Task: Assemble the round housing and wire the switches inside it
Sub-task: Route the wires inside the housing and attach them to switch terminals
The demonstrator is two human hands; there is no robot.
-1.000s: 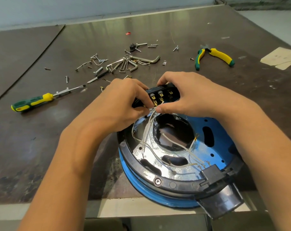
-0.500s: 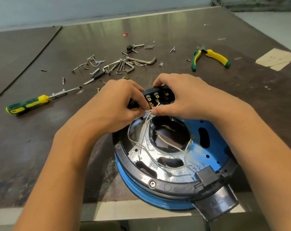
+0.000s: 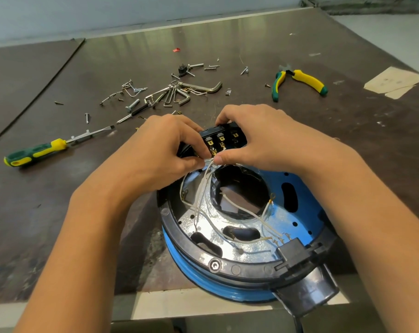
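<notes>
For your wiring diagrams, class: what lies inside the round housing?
Thin white wires cross a shiny plate around a dark hole. The left hand and right hand cover where they join the switch block.

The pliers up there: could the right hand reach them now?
Probably yes: the pliers lie on the table beyond the right hand, with nothing between. But that hand grips the switch block and would have to let go first.

The left hand [image 3: 165, 152] hides one end of the switch block [image 3: 224, 138] (the right hand [image 3: 259, 140] covers the other); beyond the housing [image 3: 247, 270], the screws [image 3: 132, 105] are too small to sort.
</notes>
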